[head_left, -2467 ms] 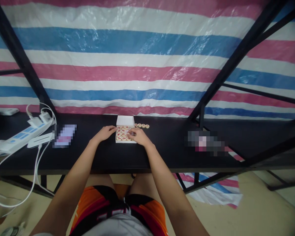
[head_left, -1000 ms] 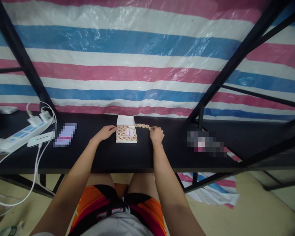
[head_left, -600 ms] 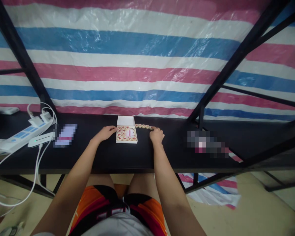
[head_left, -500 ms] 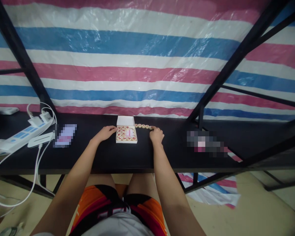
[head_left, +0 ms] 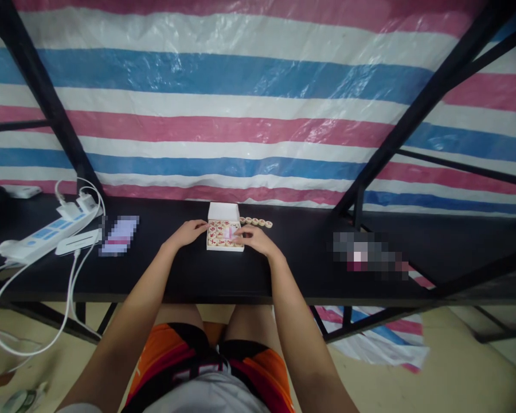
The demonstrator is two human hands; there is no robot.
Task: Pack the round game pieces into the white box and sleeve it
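A shallow white box [head_left: 226,249] holds round Chinese chess pieces [head_left: 212,234] with red characters. Its lid [head_left: 223,211] stands raised at the back. My left hand [head_left: 192,231] lies at the box's left side, fingers stretched out and touching its edge. Over the right part of the box is my right hand [head_left: 257,239], its thumb and fingers apart and reaching down at the pieces. Whether a fingertip grips one is too small to make out. Behind that hand, a short row of chess pieces [head_left: 255,222] runs rightward across the black table.
A white power strip [head_left: 47,235] with plugs and looped cables lies on the left of the table [head_left: 189,281], beside a blurred phone [head_left: 120,235]. Blurred items [head_left: 365,252] sit at the right. Black metal posts [head_left: 382,152] frame a striped sheet [head_left: 223,129] behind.
My right hand has moved left from the right end of the row to the box. The row's end piece is now uncovered. My left hand stays at the box; the view has shifted slightly.
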